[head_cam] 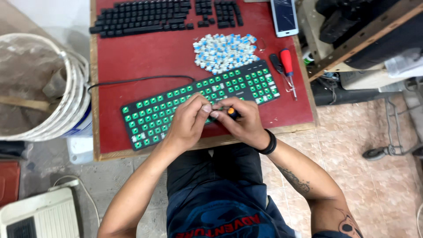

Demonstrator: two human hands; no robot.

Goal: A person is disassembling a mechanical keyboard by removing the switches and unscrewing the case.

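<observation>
Two hands (189,121) (242,123), one stripped keyboard (176,103), one keycap set (145,17), one switch pile (224,52), two screwdrivers (287,66) (277,66), one phone (284,16), one bucket (39,88).

A red-topped desk (145,61) with a wooden rim carries a stripped keyboard frame (176,103) with green sockets, a heap of pale switches (224,52), rows of black keycaps (145,16), a phone (284,16) and two screwdrivers (285,66).

Head camera looks straight down (close) at table (132,66).

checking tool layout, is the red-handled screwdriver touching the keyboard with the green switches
Apart. The head view shows bare red table between the red-handled screwdriver and the right end of the keyboard.
</observation>
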